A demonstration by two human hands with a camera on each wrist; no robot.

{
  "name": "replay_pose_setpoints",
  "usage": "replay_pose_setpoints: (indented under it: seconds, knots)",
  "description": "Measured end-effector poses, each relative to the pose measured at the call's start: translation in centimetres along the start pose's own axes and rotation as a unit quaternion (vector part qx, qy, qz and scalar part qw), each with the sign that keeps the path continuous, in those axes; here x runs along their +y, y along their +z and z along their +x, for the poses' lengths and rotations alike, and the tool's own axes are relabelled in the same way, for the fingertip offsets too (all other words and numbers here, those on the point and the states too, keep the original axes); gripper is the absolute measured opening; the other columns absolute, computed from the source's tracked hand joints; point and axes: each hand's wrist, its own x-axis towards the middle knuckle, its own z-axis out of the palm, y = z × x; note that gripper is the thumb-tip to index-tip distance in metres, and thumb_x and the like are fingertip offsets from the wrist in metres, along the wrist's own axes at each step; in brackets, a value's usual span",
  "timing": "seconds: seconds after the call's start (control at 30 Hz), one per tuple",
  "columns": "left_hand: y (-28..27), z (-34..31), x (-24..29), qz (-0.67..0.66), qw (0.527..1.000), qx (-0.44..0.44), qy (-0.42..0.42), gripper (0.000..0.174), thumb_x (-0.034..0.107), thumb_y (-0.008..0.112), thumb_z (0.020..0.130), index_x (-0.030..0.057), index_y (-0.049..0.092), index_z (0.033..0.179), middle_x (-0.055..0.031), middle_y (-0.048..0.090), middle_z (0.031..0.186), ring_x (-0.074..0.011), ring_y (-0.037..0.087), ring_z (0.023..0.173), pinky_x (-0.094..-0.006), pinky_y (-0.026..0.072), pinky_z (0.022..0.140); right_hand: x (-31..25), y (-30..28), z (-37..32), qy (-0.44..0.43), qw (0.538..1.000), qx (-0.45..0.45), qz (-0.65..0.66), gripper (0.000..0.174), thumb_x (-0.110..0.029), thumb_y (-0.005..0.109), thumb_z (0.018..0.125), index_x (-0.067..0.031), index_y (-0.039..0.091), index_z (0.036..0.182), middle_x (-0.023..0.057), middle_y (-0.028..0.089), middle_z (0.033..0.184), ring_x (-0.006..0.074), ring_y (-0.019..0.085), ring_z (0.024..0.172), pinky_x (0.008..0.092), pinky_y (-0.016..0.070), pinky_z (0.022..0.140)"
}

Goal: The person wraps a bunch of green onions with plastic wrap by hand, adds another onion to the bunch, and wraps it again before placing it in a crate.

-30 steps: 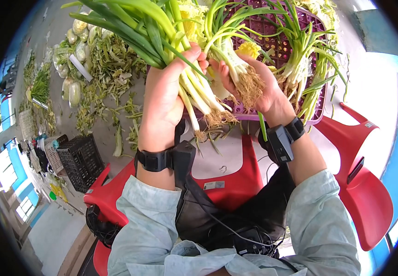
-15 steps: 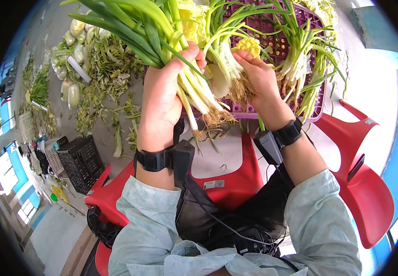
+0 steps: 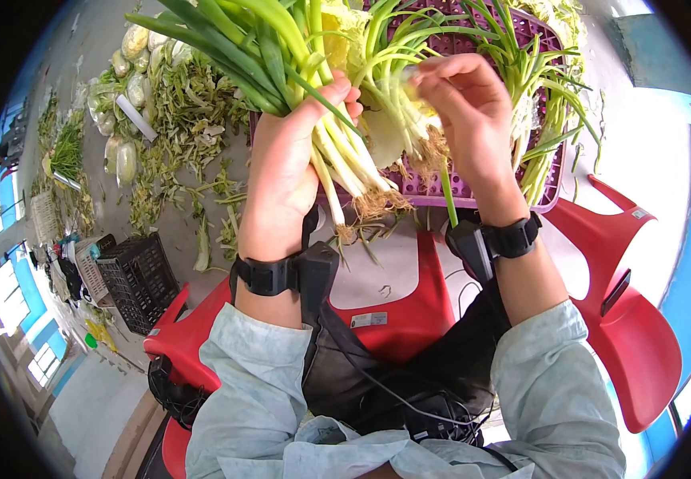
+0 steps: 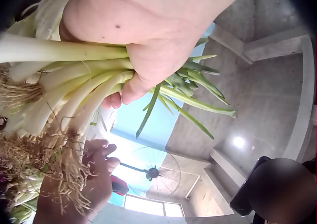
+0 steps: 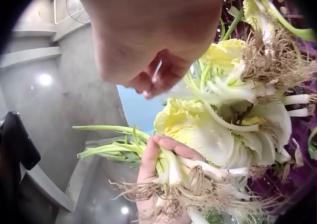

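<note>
"At 11 o'clock in the head view, what does your left hand point(image 3: 281, 160) have?"

"You grip a bunch of spring onions point(image 3: 339, 148) around its stalks, leaves fanning towards 10 o'clock and roots point(image 3: 379, 203) hanging towards 5. Held mid-length, it probably leaves the root ends exposed and within reach of the other hand."

"And your right hand point(image 3: 480, 120)?"

"Between 1 and 2 o'clock, fingers bent, tips drawn together beside a second clump point(image 3: 393, 104). You can't tell whether they pinch anything (the fingertips are blurred). That clump is by the purple crate point(image 3: 433, 200), which likely keeps it close to your hands."

"What differs from half a second ago?"

"Your right hand was lower, fingers by that clump's roots; now it is raised, knuckles bent, hiding the yellow leaf piece that showed above it. Your left grip and its bunch have hardly moved."
</note>
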Motion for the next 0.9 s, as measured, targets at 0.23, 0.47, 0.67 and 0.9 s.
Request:
replay_pose_setpoints:
  seconds: [0.23, 0.47, 0.67, 0.9]
  knots:
    - [-0.3, 0.3, -0.1, 0.012, 1.0, -0.014, 0.017, 0.027, 0.014, 0.078, 0.089, 0.0009, 0.068, 0.11, -0.0073, 0.07, 0.094, -0.0165, 0.067, 0.085, -0.0297, 0.0548, 0.075, -0.8, 1.4, -1.6, 0.193, 0.948, -0.222, -0.124, 0.021, 0.01, 0.056, 0.093, -0.0008, 0.064, 0.109, 0.0058, 0.069, 0.109, 0.0125, 0.069, 0.102, 0.0282, 0.0549, 0.092]
    - [-1.0, 0.2, 0.3, 0.061, 0.998, -0.003, 0.015, 0.028, 0.014, 0.077, 0.091, 0.0006, 0.067, 0.113, -0.0062, 0.07, 0.092, -0.0154, 0.067, 0.084, -0.0281, 0.0538, 0.077, 0.9, -0.6, 0.1, 0.023, 0.962, 0.055, -0.267, 0.013, 0.0, 0.061, 0.09, -0.0007, 0.068, 0.101, 0.0055, 0.073, 0.091, 0.0125, 0.073, 0.09, 0.0279, 0.0577, 0.078]
    - [-1.7, -0.6, 1.5, 0.171, 0.983, -0.059, -0.02, 0.032, 0.01, 0.077, 0.088, -0.0016, 0.067, 0.116, -0.0079, 0.071, 0.102, -0.0154, 0.067, 0.091, -0.0293, 0.0528, 0.079, 1.2, -2.4, 0.3, 0.004, 0.906, -0.057, -0.419, 0.026, -0.006, 0.069, 0.084, -0.0017, 0.069, 0.11, 0.0117, 0.072, 0.106, 0.024, 0.071, 0.098, 0.0361, 0.0551, 0.092]
    - [-2.1, -0.9, 1.9, 0.265, 0.96, -0.087, -0.038, 0.03, 0.009, 0.077, 0.086, -0.0006, 0.068, 0.112, -0.0077, 0.073, 0.099, -0.0157, 0.068, 0.087, -0.0295, 0.0521, 0.076, 0.8, -2.3, -0.3, -0.095, 0.827, -0.164, -0.529, 0.033, -0.005, 0.07, 0.078, -0.006, 0.07, 0.11, 0.0147, 0.068, 0.111, 0.0343, 0.066, 0.108, 0.0415, 0.051, 0.098]
